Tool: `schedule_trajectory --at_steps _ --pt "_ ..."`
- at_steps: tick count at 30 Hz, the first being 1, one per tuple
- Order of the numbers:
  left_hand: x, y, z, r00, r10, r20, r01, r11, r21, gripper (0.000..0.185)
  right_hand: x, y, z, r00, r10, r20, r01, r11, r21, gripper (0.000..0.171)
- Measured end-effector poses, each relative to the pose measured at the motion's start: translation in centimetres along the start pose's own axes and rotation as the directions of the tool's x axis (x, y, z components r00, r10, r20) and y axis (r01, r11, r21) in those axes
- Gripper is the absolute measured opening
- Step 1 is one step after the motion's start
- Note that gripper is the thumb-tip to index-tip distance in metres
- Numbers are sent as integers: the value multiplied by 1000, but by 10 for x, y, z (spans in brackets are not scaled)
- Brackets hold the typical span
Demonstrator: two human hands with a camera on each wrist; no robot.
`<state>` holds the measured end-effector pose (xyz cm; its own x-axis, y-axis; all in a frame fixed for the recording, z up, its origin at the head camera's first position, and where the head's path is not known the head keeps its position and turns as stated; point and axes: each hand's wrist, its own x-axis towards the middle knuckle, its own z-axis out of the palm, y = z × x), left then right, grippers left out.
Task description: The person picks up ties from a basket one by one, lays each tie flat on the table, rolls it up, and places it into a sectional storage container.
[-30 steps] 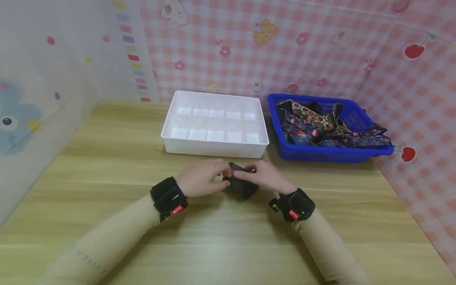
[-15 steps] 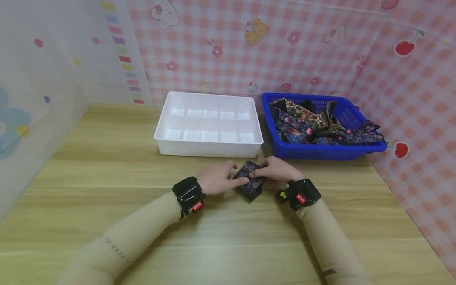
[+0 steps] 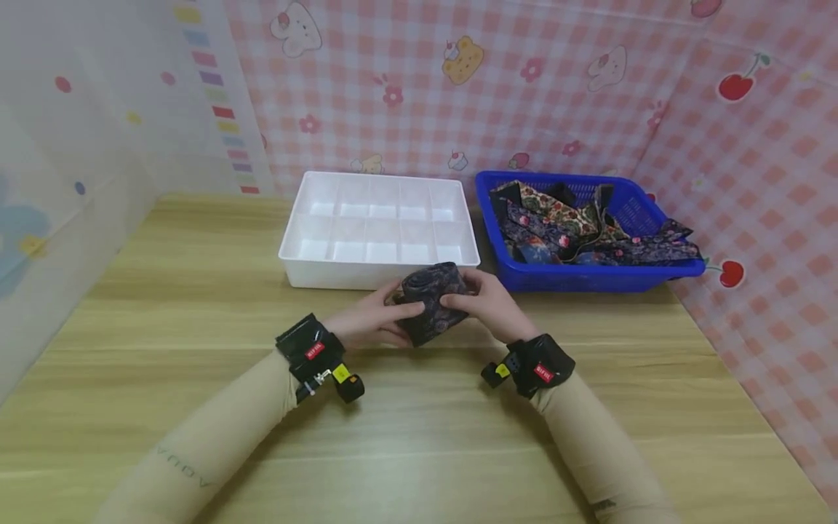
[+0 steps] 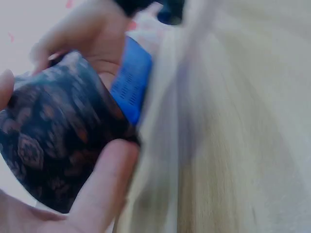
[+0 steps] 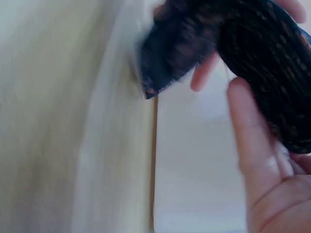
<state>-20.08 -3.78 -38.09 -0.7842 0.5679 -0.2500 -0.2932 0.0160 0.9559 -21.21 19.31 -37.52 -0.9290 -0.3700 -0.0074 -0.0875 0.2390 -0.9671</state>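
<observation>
A dark patterned necktie [image 3: 432, 309], rolled into a coil, is raised above the table just in front of the white box. My left hand [image 3: 366, 318] grips its left side, thumb across the front. From the right, my right hand [image 3: 495, 306] holds the roll with its thumb on the face and fingers behind. The coiled layers show at the top of the roll in the head view. In the left wrist view the tie [image 4: 58, 131] shows its small printed pattern, and in the right wrist view the coil [image 5: 272, 73] has a pointed end hanging off it.
Behind the hands stands a white divided box [image 3: 347, 275] with bare compartments. To its right, a blue basket [image 3: 589, 280] holds several loose floral neckties [image 3: 556, 225], one draped over the right rim. A patterned cloth wall [image 3: 393, 124] closes off the back of the wooden table [image 3: 419, 451].
The rolled tie has been lifted off the table and turned so its coil faces up. Both hands have risen with it, closer to the white box.
</observation>
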Motion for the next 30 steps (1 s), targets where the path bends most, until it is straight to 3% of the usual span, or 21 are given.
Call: schedule_trajectory --at_steps 4,6,9,10,13,16,18,22,26,28,30 --pt "-12 2 -6 995 94 -38 -98 990 -104 89 -4 -4 15 998 -65 -2 65 998 18 50" --pt "-16 1 -7 986 148 -78 -155 983 -95 91 -5 -2 20 996 -94 3 94 995 12 53" --pt "-25 0 -8 969 219 -118 -227 972 -58 76 -6 3 27 991 -127 36 127 992 -3 57" --pt "-29 0 -8 965 223 -141 -228 973 -23 69 -6 4 28 989 -139 54 140 990 -17 58" --pt "-40 -3 -14 947 259 -190 -214 950 226 44 -5 6 33 979 -162 124 168 985 -42 58" --pt "-47 -5 -22 939 265 -218 -124 854 506 34 -5 6 37 963 -180 200 210 968 -139 55" --pt "-50 -5 -25 941 266 -211 -83 783 616 32 -5 6 39 950 -186 251 250 935 -253 54" --pt "-47 2 -25 942 243 -233 2 688 726 29 -7 5 42 920 -213 328 354 812 -464 53" --pt "-33 12 -18 947 262 -186 22 524 851 28 -10 1 47 913 -226 340 386 745 -544 51" --pt "-26 15 -14 952 278 -130 -4 434 901 30 -12 -1 50 916 -224 333 387 715 -582 51" --pt "-22 16 -12 960 272 -70 -37 367 929 33 -13 -4 54 923 -214 319 374 687 -623 52"
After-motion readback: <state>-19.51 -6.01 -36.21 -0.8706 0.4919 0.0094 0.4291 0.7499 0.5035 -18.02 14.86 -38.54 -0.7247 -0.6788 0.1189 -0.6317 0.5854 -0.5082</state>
